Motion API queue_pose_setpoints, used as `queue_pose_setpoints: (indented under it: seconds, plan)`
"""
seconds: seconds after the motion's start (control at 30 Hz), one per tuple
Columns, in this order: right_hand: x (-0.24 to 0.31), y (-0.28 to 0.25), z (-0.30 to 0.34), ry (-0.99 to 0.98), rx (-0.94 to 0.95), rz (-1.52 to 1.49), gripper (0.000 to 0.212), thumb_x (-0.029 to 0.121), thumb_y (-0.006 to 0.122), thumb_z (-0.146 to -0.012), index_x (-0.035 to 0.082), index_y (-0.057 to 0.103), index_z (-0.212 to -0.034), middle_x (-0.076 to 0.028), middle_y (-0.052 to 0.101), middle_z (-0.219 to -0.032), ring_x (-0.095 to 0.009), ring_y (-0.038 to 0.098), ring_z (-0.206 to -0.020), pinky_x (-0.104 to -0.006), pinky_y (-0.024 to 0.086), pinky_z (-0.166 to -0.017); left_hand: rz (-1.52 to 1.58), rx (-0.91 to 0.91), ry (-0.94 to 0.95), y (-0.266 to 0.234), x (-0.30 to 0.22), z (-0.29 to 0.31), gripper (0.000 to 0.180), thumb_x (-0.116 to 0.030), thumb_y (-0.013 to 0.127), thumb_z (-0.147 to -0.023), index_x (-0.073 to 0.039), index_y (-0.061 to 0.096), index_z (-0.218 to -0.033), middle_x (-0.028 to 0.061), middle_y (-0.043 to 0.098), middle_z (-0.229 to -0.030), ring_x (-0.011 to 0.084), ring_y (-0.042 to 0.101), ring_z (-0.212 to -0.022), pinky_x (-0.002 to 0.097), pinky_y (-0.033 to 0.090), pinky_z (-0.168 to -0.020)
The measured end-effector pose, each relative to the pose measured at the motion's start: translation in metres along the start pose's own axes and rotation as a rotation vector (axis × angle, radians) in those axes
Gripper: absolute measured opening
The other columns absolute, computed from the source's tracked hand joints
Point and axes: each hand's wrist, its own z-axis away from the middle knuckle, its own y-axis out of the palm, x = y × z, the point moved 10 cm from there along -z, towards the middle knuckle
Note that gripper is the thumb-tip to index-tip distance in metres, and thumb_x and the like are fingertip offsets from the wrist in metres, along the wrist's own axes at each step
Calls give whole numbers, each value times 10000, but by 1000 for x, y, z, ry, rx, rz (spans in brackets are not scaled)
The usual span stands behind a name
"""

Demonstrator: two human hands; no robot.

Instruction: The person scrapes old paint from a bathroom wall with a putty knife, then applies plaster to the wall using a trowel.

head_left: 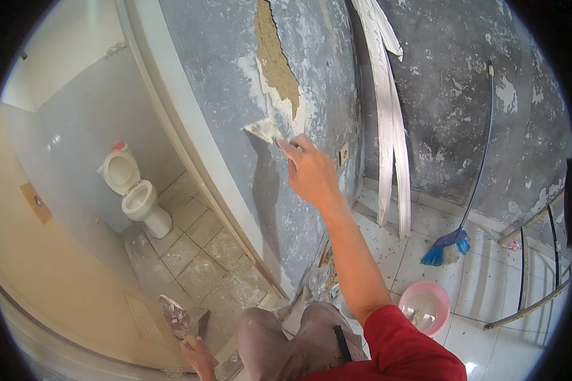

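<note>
Broom (452, 239), blue bristles on floor tiles (471, 293), handle up. Left of broom: long white strips (384, 114), upright. Right of broom: ladder-like frame (523, 312), dark bars. Far left of broom: white toilet (157, 219), lid raised, red item (120, 146) on top. Farthest left of broom: beige door (63, 235).

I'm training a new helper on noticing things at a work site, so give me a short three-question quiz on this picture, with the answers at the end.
1. Multiple choice: what does the right hand hold up by the blue-gray wall?
A) a paint roller
B) a scraper
C) a hammer

2. True or false: the lid of the toilet is closed.

3. Fill the gap: the round basin on the tiled floor is ____ in colour.

Key
1. B
2. False: the lid is raised.
3. pink
</note>
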Motion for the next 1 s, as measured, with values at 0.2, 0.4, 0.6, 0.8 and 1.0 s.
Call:
queue_pose_setpoints:
  seconds: [0.2, 0.4, 0.6, 0.8, 1.0]
  plan:
    - [-64, 47, 80, 684, 98, -1192, 359, 69, 526, -943, -7, 526, -1294, -84, 603, -991, -155, 563, -650, -296, 464, -533, 11, 57, 33, 12, -33, 8, 251, -91, 614, -885, -22, 441, -1054, 59, 522, -775, 135, 533, -618, 281, 453, -530]
    - [-75, 70, 97, 899, -23, -1812, 612, 96, 526, -959, -46, 244, -1483, -120, 600, -1022, -127, 521, -629, -255, 412, -470, 36, 102, 53, 18, -38, 7, 228, -72, 610, -894, -34, 446, -1046, 56, 519, -799, 128, 533, -641, 267, 467, -533]
    - [-67, 56, 50, 847, -222, -1393, 462, 101, 504, -972, -56, 424, -1399, -99, 597, -1005, -130, 546, -659, -271, 426, -511, 54, 60, 83, 9, -26, 4, 255, -34, 615, -860, 5, 447, -1048, 71, 526, -781, 130, 525, -603, 272, 440, -535]
    - [-52, 41, 6, 355, -445, -409, 461, 21, 516, -917, -6, 482, -1376, -161, 565, -985, -264, 578, -836, -354, 481, -737, 16, 57, 82, 12, -42, 10, 254, -33, 609, -863, 13, 449, -1056, 77, 526, -815, 127, 523, -616, 276, 439, -545]
    - [-16, 66, 4, 310, -405, -278, 423, -45, 514, -871, -44, 521, -1294, -198, 494, -1010, -371, 596, -824, -424, 505, -708, 52, 64, 73, 8, -35, 7, 254, -48, 607, -870, 15, 449, -1058, 76, 521, -817, 133, 518, -617, 289, 441, -546]
